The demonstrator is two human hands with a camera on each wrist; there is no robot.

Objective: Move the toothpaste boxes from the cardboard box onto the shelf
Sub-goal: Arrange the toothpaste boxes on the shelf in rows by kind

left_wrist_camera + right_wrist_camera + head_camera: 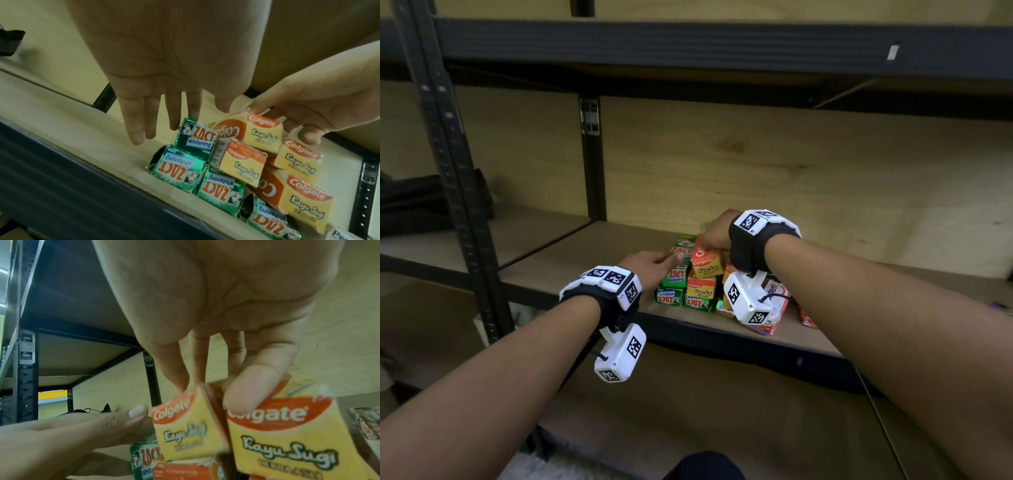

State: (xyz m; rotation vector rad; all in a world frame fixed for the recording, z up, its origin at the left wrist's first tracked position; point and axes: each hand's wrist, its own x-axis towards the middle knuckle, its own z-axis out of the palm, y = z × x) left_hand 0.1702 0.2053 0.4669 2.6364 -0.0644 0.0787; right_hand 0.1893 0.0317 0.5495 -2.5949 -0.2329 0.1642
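Note:
A stack of toothpaste boxes stands near the front edge of the wooden shelf (592,253): green Zact boxes (676,275) (195,139) on the left, orange-yellow Colgate boxes (701,287) on the right. My right hand (710,240) (216,382) reaches down on the top Colgate box (707,262) (261,128) (185,426), fingertips curled over its top. Its thumb presses on the neighbouring Colgate box (287,434). My left hand (667,260) (164,126) is flat with straight fingers, its tips against the top Zact box and the left side of the held Colgate box.
A white and red Pepsodent box (774,308) lies right of the stack, under my right wrist. A black upright post (594,164) stands behind on the left. The upper shelf beam (722,44) runs overhead. A dark object (410,202) sits on the neighbouring shelf.

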